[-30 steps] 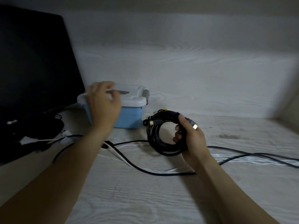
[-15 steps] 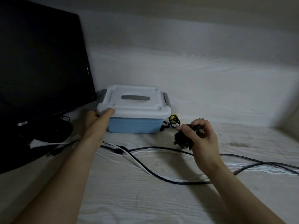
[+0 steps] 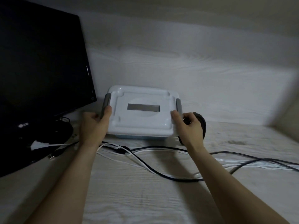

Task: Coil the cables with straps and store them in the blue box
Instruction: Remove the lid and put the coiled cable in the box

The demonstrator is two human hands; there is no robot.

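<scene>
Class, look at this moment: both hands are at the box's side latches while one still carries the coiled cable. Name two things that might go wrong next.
1. The right hand holds the coiled cable while its thumb works the right latch; the coil may slip or the latch stay stuck.
2. Loose cables lie before the blue box; moving it could snag them.

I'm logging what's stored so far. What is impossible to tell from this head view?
- Contents of the blue box: closed white lid hides them.
- Coiled black cable: mostly behind the right hand; strap unseen.
- Left hand fingers: hidden behind the gray latch.
</scene>
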